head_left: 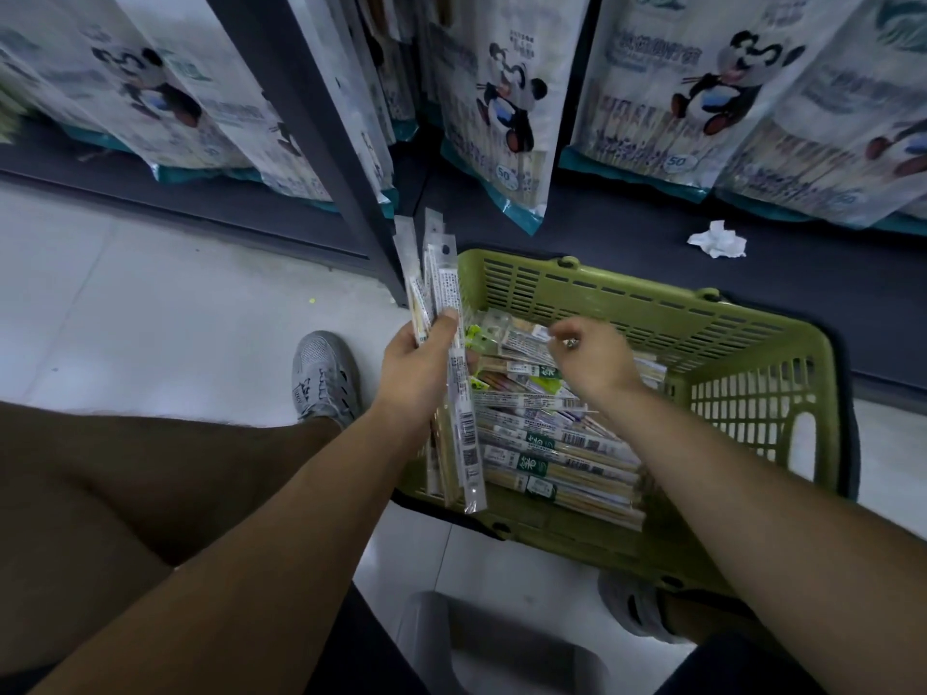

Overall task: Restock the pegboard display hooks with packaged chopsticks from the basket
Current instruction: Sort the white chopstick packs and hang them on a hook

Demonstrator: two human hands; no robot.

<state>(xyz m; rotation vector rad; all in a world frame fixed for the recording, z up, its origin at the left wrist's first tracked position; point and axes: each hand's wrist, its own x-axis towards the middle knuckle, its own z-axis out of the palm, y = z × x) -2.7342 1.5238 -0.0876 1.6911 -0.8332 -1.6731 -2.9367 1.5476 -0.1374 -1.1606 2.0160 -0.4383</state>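
Shop aisle, hanging panda packs (506,112), basket (752,343)

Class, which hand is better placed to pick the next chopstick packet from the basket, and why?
The right hand: it hovers over the loose packets in the basket, while the left hand grips a full bundle.

basket (652,303): is showing matt green moulded plastic, slotted.
held packs (446,288): are gleaming in clear glossy film.
packs in basket (552,459): are showing pale wooden sticks through smooth clear wrap.
panda bags (501,117): are shining as glossy printed film.
shelf post (321,117): is looking like dark matt metal.
floor (150,303): is reflecting softly, smooth pale tile.
crumpled paper (717,239): is lying white, matt, creased.
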